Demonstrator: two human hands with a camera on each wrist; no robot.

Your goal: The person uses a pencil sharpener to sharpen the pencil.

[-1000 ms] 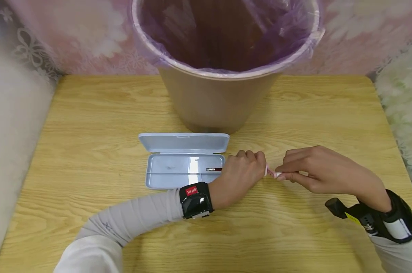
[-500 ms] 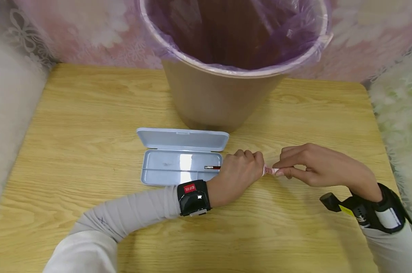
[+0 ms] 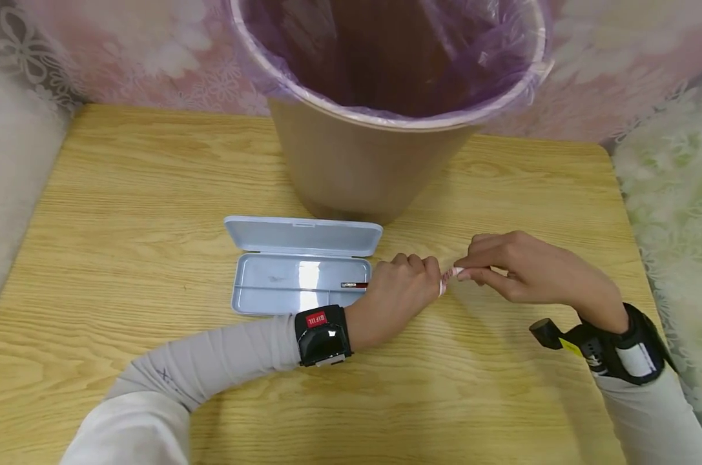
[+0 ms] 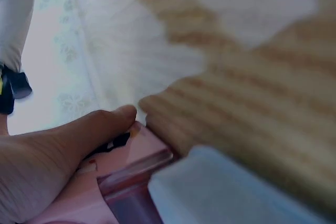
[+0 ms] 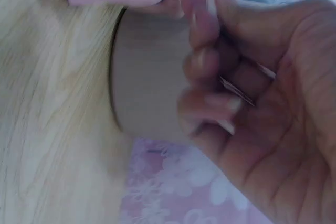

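Observation:
My left hand (image 3: 398,287) holds a pink boxy casing with a see-through window (image 4: 139,150), mostly hidden in the head view. Out of its right end comes a short printed pink stick with a white end (image 3: 448,276). Thumb and fingers of my right hand (image 3: 519,266) pinch the stick's white end. Just left of my left hand lies an open pale blue pencil case (image 3: 269,279) with its lid raised. Inside it, a dark red stick with a metal end (image 3: 355,285) runs under that hand, which hides the rest.
A tall brown bin (image 3: 356,161) lined with a purple bag (image 3: 478,58) stands right behind the pencil case. The wooden table (image 3: 455,387) meets flower-patterned walls (image 3: 165,51) at the back and sides.
The pink stick has swung from sloping down to the right to sloping up. My right hand has risen a little with it, while my left hand keeps its hold beside the case.

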